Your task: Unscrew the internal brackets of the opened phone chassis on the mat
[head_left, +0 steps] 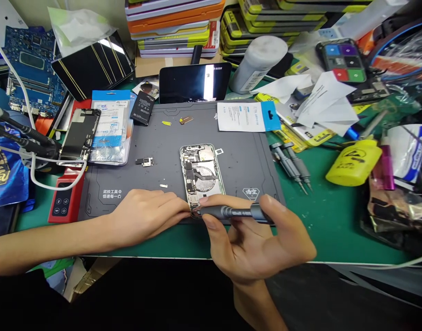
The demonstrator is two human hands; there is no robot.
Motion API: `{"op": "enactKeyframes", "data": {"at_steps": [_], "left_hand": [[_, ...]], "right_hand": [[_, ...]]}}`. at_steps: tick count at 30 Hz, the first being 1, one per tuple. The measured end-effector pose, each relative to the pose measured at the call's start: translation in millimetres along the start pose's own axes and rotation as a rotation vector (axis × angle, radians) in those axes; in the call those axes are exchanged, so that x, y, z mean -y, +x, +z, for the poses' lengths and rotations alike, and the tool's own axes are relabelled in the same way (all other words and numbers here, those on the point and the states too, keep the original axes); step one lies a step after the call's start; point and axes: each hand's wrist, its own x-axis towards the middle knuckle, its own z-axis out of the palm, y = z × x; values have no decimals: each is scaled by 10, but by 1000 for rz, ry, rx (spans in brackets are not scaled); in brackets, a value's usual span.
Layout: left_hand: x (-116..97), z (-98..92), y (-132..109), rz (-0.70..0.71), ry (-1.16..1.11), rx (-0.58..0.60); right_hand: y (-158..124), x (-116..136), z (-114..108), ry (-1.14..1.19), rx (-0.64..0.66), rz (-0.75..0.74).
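Observation:
An opened smartphone [205,177] lies back-down on the dark work mat [114,177], its inner parts bare and its SIM tray [219,151] sticking out at the right side. My left hand [150,211] is closed, with its fingertips gripping the phone's lower left corner. In my right hand [255,243] is a grey screwdriver [236,213], held nearly level between thumb and fingers with a finger at its end cap. Its tip points at the phone's bottom edge, where fingers partly hide it. Small metal parts [163,185] and a dark module [145,162] lie left of the phone.
Two more screwdrivers [290,165] lie right of the mat, near a yellow bottle [353,161]. A removed screen [80,134], a battery [142,108] and a red device [66,195] are at left. Behind stand a propped phone [195,82] and stacked boxes [172,27].

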Motion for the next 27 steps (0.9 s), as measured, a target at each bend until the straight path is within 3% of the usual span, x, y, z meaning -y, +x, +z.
{"op": "enactKeyframes", "data": {"at_steps": [5, 9, 27], "left_hand": [[2, -8, -3, 27, 31, 10], [-5, -15, -2, 38, 59, 16], [-16, 10, 16, 44, 106, 21]], "right_hand": [[-48, -72, -22, -68, -63, -17], [-99, -130, -88, -69, 8, 16], [-134, -129, -60, -87, 45, 58]]}}
